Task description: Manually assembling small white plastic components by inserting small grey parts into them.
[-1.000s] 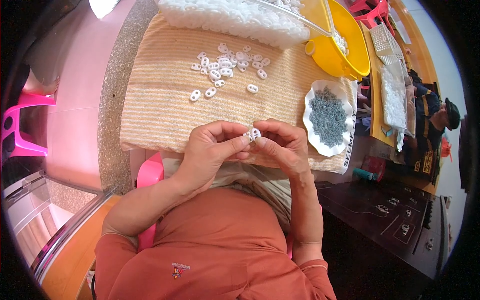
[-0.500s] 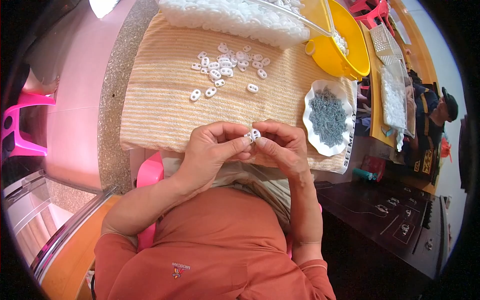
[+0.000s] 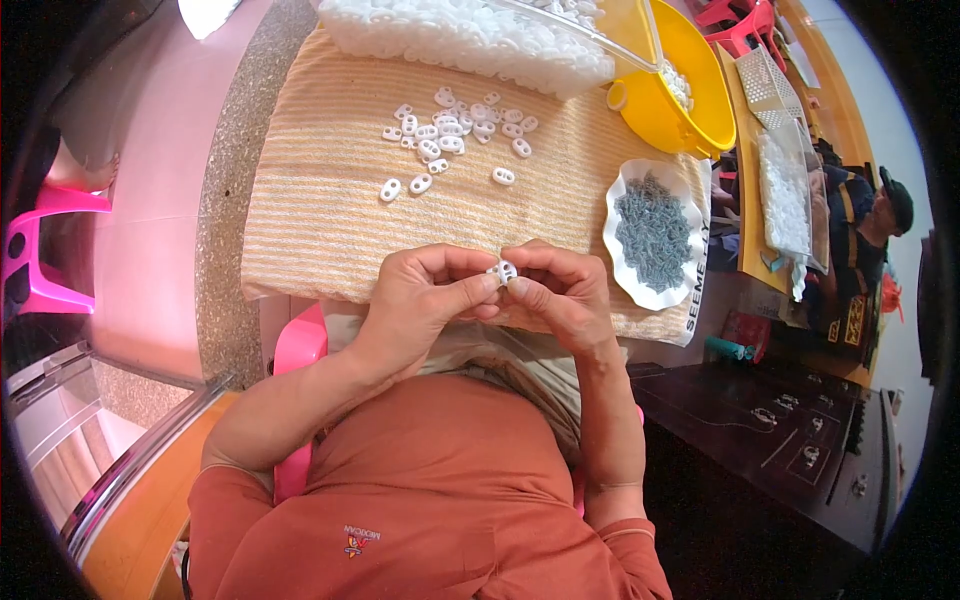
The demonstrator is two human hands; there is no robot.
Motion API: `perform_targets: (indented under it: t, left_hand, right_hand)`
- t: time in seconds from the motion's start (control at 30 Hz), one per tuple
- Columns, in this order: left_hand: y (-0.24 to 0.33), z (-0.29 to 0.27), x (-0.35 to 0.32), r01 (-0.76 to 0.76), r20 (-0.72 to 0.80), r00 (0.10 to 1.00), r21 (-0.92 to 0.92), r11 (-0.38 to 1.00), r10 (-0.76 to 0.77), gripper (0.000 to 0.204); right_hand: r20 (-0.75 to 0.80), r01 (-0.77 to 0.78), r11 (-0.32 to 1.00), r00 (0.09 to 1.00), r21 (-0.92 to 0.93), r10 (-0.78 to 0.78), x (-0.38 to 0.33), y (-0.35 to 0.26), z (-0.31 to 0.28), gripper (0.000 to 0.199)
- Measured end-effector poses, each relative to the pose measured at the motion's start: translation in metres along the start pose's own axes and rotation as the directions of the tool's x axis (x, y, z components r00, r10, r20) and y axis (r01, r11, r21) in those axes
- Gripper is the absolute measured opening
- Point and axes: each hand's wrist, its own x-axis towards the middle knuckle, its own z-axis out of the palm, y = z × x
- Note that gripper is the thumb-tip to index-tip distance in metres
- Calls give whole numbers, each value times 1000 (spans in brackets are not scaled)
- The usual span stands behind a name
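Close to the near edge of the striped cloth (image 3: pixel 320 220), my two hands meet at a small white plastic cord lock (image 3: pixel 507 271) with two holes. My left hand (image 3: pixel 430 292) pinches its left side between thumb and forefinger. From the other side, my right hand (image 3: pixel 562 290) grips it the same way, thumb tip on its near face. Fingertips partly cover the piece, so I cannot tell whether it is one part or two fitted together. Farther off lies a loose cluster of similar white cord locks (image 3: pixel 450 128). A wavy-rimmed white plate (image 3: pixel 655 298) holds many thin grey springs (image 3: pixel 652 235).
A clear bin (image 3: pixel 600 43) heaped with white pieces stands at the far edge, beside a yellow bucket (image 3: pixel 715 80) with more inside. A pink stool (image 3: pixel 50 250) is at left. Another person (image 3: pixel 855 220) sits at right near a second clear bin (image 3: pixel 785 195).
Both hands keep their pinch on the cord lock, which seems turned very slightly between the fingertips. The whole view has shifted a little; the loose pieces lie as before.
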Motion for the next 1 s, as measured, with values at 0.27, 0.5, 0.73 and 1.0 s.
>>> perform_targets:
  t: [0.27, 0.5, 0.73, 1.0]
  left_hand:
    - [1, 1, -2, 1, -4, 1000, 19, 1000, 0, 18]
    - [-1, 1, -2, -6, -11, 1000, 19, 1000, 7, 15]
    - [-1, 3, -3, -25, -1, 1000, 47, 999, 25, 13]
    - [-2, 1, 0, -1, 58, 998, -11, 1000, 1, 14]
  right_hand:
    - [-42, -14, 998, 999, -61, 12, -3, -1, 3, 25]
    - [-65, -61, 998, 996, 7, 62, -4, -1, 4, 25]
    - [-52, -63, 997, 996, 51, 66, -4, 4, 1, 23]
    - [-46, -71, 989, 996, 130, 77, -6, 1, 2, 25]
